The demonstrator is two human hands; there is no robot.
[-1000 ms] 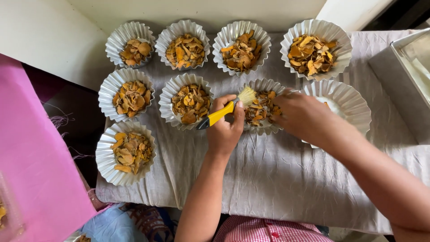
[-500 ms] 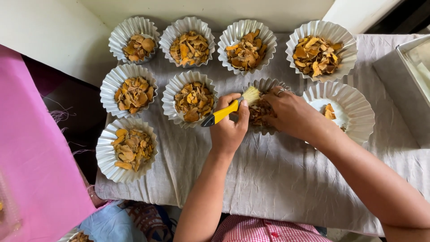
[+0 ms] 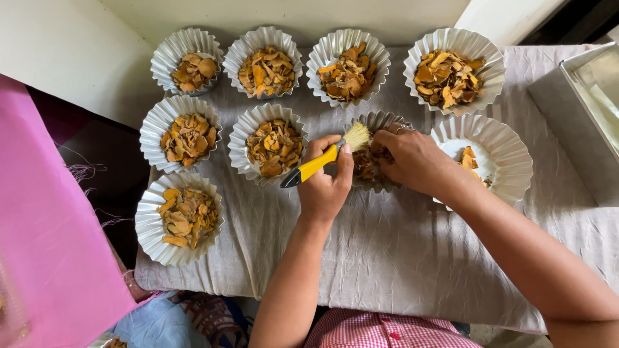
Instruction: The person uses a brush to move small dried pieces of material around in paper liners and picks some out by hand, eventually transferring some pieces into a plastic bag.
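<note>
My left hand (image 3: 327,183) grips a small brush with a yellow handle (image 3: 316,165); its pale bristles (image 3: 356,136) point into a fluted foil cup (image 3: 374,121) of orange-brown dried slices. My right hand (image 3: 412,158) reaches into that same cup, fingers closed among the slices; what they pinch is hidden. To the right stands a fluted foil cup (image 3: 509,151) holding only a few slices.
Several more foil cups filled with dried slices stand on the grey cloth (image 3: 387,251), such as one at far left (image 3: 180,216) and one at back right (image 3: 451,71). A metal tray (image 3: 596,96) is at the right edge, pink fabric (image 3: 45,238) at the left.
Both hands stay at the middle cup. The brush has shifted slightly and my right hand has settled deeper over the slices. The camera view moved a little.
</note>
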